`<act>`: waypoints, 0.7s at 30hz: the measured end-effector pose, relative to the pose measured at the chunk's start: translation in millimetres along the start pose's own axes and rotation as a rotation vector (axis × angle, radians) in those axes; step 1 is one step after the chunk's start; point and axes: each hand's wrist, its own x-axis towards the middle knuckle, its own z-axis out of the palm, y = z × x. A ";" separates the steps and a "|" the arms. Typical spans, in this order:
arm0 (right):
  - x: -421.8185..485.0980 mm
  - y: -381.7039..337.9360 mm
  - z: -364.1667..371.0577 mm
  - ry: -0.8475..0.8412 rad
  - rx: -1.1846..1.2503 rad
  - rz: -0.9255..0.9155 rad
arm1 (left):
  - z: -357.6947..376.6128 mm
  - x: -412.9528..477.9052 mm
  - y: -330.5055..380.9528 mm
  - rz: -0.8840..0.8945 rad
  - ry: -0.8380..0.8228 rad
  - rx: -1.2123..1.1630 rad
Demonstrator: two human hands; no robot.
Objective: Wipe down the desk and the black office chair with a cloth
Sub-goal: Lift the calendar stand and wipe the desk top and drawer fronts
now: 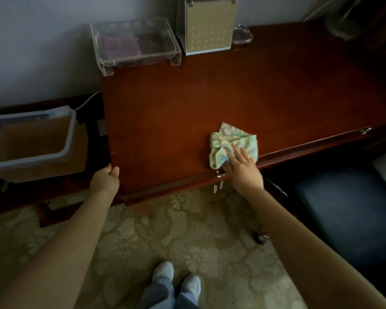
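A crumpled pale green cloth lies on the reddish-brown wooden desk, close to its front edge. My right hand lies flat with straight fingers on the cloth's near side, pressing it to the desktop. My left hand grips the desk's front left corner, fingers curled over the edge. A dark chair seat shows at the lower right, partly under the desk; its back is out of view.
A clear acrylic tray and a perforated metal box stand at the desk's back by the wall. A glass dish sits beside the box. A lined waste bin stands left of the desk. Patterned carpet lies underfoot.
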 end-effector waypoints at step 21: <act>-13.2 -120.7 -19.9 -0.368 -0.041 -0.052 | -6.8 -5.9 20.6 0.101 -0.007 0.453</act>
